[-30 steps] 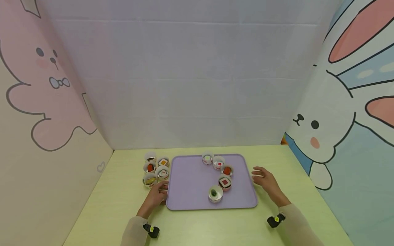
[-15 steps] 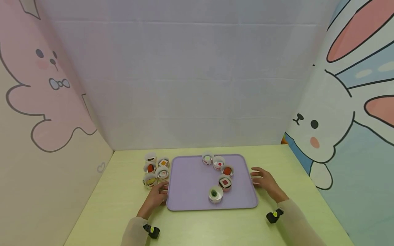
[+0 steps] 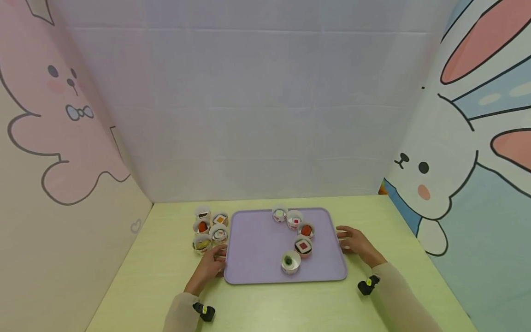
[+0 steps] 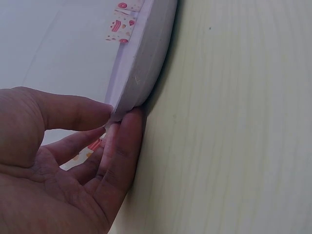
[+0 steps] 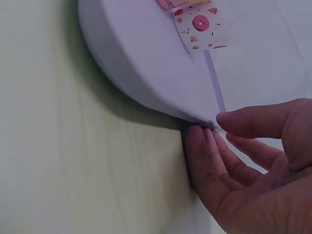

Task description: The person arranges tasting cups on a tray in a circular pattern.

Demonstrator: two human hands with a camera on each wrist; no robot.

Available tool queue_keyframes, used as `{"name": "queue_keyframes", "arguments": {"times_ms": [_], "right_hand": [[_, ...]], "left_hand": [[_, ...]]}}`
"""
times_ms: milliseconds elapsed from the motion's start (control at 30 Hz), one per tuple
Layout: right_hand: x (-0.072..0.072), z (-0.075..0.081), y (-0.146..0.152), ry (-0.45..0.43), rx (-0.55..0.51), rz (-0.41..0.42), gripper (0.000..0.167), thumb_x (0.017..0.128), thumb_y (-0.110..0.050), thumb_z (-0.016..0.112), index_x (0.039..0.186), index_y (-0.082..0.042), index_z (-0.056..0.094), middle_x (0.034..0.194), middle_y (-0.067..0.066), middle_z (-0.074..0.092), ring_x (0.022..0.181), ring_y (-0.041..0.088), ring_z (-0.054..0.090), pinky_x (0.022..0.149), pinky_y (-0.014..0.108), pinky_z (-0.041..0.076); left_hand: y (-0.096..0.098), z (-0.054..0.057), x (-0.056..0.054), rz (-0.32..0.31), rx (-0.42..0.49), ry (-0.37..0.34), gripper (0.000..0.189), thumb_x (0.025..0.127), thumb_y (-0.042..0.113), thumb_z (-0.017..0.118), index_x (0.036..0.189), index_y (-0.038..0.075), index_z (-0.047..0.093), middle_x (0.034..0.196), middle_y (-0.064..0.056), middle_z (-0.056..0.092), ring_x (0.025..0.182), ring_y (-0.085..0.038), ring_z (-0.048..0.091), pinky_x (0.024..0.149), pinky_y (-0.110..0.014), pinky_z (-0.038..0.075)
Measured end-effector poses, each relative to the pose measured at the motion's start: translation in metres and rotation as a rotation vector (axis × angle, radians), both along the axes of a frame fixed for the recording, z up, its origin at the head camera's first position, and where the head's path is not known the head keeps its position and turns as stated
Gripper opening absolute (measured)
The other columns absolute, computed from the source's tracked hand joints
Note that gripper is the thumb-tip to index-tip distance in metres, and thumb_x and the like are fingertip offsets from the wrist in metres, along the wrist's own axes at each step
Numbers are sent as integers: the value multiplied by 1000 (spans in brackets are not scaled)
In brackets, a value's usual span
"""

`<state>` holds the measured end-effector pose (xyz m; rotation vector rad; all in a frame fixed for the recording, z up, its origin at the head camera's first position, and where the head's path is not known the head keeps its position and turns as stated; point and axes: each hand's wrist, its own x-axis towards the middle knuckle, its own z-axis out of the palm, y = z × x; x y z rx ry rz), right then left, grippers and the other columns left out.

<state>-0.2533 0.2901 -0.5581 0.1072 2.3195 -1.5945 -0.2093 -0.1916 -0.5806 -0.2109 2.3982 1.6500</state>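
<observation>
A lavender tray [image 3: 257, 249] lies on the table, with several small printed paper cups on its right half. My left hand [image 3: 209, 265] pinches its left edge. In the left wrist view the thumb [image 4: 83, 113] meets the rim while fingertips reach under it. At the opposite edge, my right hand [image 3: 357, 243] holds the tray too. The right wrist view has its thumb [image 5: 258, 119] at the rim and its fingers below. Cups on the tray contain sushi-like pieces, among them an orange-topped one [image 3: 306, 230], a red-centred square [image 3: 303, 247] and a green-centred one [image 3: 289, 261].
Left of the tray, several more paper cups [image 3: 202, 243] with sushi-like pieces stand close together, just beyond my left hand. The pale yellow table [image 3: 274, 306] runs back to a white curtain [image 3: 265, 138]. Cartoon-printed panels flank both sides.
My right hand has shifted left, from just beside the tray to its right edge, where it now takes hold. The left hand, tray and cups look unmoved.
</observation>
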Motion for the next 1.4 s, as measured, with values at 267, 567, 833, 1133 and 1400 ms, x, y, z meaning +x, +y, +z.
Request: {"name": "queue_keyframes", "arguments": {"times_ms": [267,567,833,1133,1400], "right_hand": [[-3,2,-5,-11,76,-31,55,88,4,56,142,7,43,132,32,52,103,28,64,80,38,58],[-7,-4,-6,11,127,-62,49,86,6,60,134,11,50,115,27,62,87,19,65,74,35,59],[-8,-6,-6,9,135,-63,49,87,4,60,135,9,51,113,25,64,87,19,65,74,34,58],[-5,-8,-4,18,104,-67,48,89,3,60,136,9,50,117,27,62,91,21,66,76,36,58],[-6,-9,-2,2,82,-56,50,90,-1,60,139,6,49,122,26,61,97,22,66,77,33,58]], "left_hand": [[0,-1,0,3,2,-6,57,82,-10,56,139,2,51,120,-17,58,96,-23,58,59,-35,57],[0,0,0,-2,4,-7,57,83,-10,56,138,-1,50,119,-17,58,93,-22,59,60,-36,57],[1,-2,-1,12,11,-3,57,81,-11,55,137,-2,51,119,-19,61,90,-20,63,60,-37,58],[3,-3,0,4,-1,12,54,83,-9,55,136,-3,52,118,-20,61,92,-21,65,60,-38,58],[5,6,11,-2,-112,83,48,88,0,59,135,-3,53,119,-22,61,100,-29,66,62,-37,58]]}}
